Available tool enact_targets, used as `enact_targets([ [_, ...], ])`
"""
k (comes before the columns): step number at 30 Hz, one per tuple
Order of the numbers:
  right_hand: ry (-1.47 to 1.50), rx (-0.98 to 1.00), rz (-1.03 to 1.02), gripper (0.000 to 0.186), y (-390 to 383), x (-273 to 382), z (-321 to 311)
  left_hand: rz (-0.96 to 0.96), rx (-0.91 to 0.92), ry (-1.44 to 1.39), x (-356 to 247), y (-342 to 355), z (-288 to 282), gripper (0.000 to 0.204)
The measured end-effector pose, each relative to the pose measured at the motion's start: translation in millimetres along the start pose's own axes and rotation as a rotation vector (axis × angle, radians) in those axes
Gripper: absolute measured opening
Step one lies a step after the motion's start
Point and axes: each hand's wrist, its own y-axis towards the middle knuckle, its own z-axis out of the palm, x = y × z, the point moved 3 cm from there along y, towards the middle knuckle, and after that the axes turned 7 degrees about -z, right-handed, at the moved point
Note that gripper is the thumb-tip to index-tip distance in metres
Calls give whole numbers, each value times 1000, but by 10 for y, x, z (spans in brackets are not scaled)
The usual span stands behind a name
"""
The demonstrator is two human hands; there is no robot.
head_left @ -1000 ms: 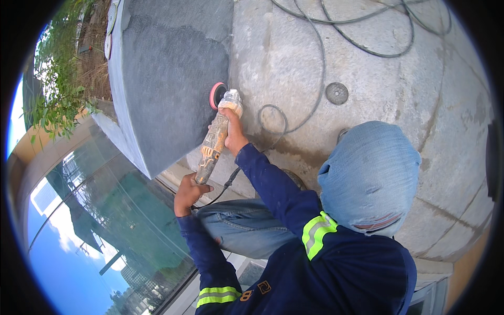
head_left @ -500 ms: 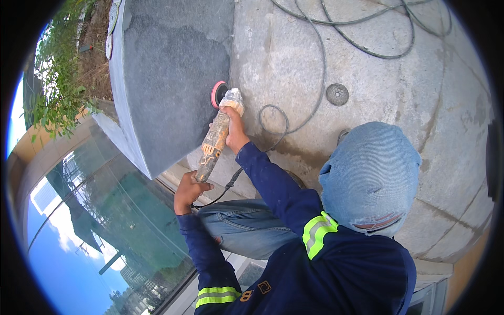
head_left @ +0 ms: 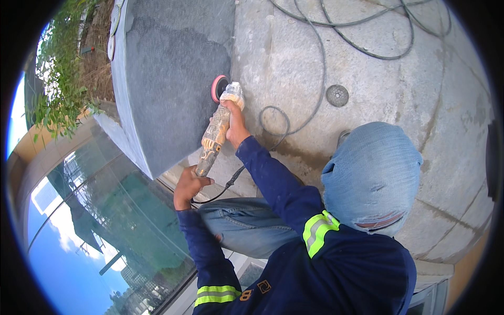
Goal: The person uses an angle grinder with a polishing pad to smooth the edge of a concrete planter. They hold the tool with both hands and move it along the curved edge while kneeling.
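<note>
Both hands are on a worn, dust-caked angle grinder (head_left: 214, 137) with orange-and-grey housing. My right hand (head_left: 236, 124) wraps its front body just behind the pale gear head. My left hand (head_left: 189, 187) grips the rear end, where the black cord comes out; some of its fingers are hidden. A pink-rimmed round polishing pad (head_left: 216, 89) on a black backing sits at the grinder's head. It faces the dark grey stone slab (head_left: 173, 79) on the left and seems to touch it near its right edge. A darker, wet-looking patch covers part of the slab.
The grinder's cord (head_left: 287, 122) loops over the concrete floor (head_left: 378, 89), with more cable coils at the far right. A round drain cover (head_left: 337, 95) is set in that floor. Leafy plants (head_left: 63, 100) and reflective glass (head_left: 126, 210) lie left. My jeans-covered knees (head_left: 373, 173) are close by.
The grinder, with both hands on it, has shifted very slightly away from me along the slab. The grip of both hands looks the same.
</note>
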Motion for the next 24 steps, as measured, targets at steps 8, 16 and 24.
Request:
enact_targets([
  [8, -37, 17, -13, 46, 150, 252, 258, 6, -25, -40, -216, 162, -47, 33],
  [16, -12, 10, -6, 43, 6, 93, 101, -29, 12, 11, -23, 91, -25, 28],
  [24, 41, -76, 91, 37, -342, -343, -328, -78, 19, 3, 365, -256, 77, 31],
])
